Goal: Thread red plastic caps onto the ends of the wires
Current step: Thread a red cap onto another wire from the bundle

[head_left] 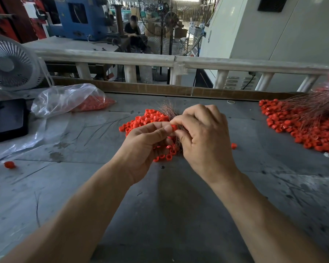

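Two fans (10,63), grey worktable (169,205), factory hall

Red caps (152,116), coppery wires (168,110), grey table (169,205), white fan (10,65).

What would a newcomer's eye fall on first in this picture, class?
The two hands meet at the centre: the left hand pinches a red cap while the right hand grips a bundle of wires. Under them lies a pile of caps on the grey table. A bigger heap of capped wires lies at the right edge, and a bag of caps at the far left.
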`<act>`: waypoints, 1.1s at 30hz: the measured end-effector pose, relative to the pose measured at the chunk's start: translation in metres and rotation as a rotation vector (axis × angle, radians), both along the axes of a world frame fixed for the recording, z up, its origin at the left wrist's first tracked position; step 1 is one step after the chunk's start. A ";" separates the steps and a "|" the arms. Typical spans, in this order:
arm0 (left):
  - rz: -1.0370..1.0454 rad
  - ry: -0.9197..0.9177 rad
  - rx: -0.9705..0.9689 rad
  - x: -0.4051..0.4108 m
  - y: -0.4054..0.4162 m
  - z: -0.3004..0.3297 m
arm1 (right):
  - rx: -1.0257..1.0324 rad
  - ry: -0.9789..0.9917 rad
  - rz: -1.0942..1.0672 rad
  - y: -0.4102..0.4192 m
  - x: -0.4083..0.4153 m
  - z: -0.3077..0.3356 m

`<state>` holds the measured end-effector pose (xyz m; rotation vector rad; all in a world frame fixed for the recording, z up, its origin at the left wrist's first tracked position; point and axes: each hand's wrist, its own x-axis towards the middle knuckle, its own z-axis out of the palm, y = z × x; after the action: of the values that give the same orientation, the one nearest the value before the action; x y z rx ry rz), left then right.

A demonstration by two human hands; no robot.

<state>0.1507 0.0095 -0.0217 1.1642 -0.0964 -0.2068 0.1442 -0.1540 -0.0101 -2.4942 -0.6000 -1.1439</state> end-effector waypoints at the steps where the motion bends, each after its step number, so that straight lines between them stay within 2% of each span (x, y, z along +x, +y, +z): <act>1: 0.013 -0.013 -0.006 0.001 0.000 0.000 | -0.010 -0.005 -0.009 0.000 0.000 0.000; 9: 0.111 -0.092 -0.056 0.004 -0.002 -0.005 | 0.106 0.163 0.108 0.001 -0.001 0.001; 14: 0.082 -0.144 0.004 0.003 -0.002 -0.005 | 0.186 0.175 0.120 -0.004 0.002 0.001; 22: 0.163 -0.101 0.106 0.002 -0.001 -0.001 | 0.258 0.212 0.246 -0.002 0.002 -0.006; 28: 0.193 -0.135 0.094 0.001 0.000 0.003 | 0.433 0.405 0.304 -0.004 0.004 -0.012; 33: 0.313 -0.152 0.175 0.000 -0.003 0.003 | 0.534 0.536 0.332 -0.004 0.004 -0.014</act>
<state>0.1504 0.0067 -0.0184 1.3512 -0.0294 0.1535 0.1479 -0.1576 -0.0238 -2.0074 -0.4526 -0.4063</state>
